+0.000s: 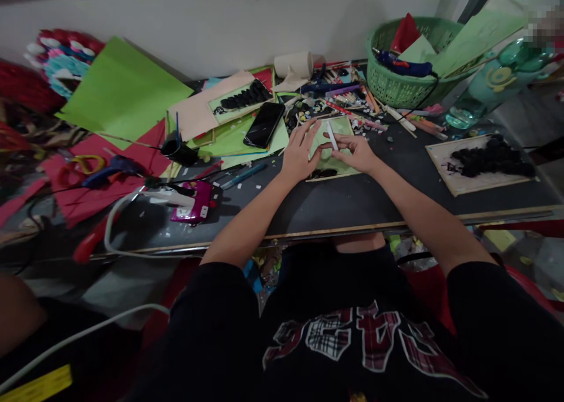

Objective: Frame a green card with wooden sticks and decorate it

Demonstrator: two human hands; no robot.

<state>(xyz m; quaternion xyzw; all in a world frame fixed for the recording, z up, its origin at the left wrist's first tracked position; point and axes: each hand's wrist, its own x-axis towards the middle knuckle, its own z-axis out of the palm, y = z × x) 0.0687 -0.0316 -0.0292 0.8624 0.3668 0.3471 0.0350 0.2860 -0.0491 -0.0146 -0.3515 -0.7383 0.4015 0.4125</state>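
Observation:
My right hand [358, 154] has a slim white stick [332, 136] pinched between its thumb and fingers, tilted over a light green panel with a thin wooden edge [345, 124]. On the left side of that panel, my left hand [300, 150] rests with its fingers stretched out, its thumb close to the right fingertips. Small dark pieces [324, 173] lie along the panel's near edge, partly under the hands. A black phone [264, 124] lies just left of my left hand.
Behind the hands, pens and scraps clutter the table. A green basket [399, 87] holds a blue glue gun [404, 64]; beside it stands a teal bottle [478, 96]. Panels with black pieces lie right [445, 176] and behind [222, 115]. Leftward are scissors [90, 164], a purple power strip [196, 201] and cables.

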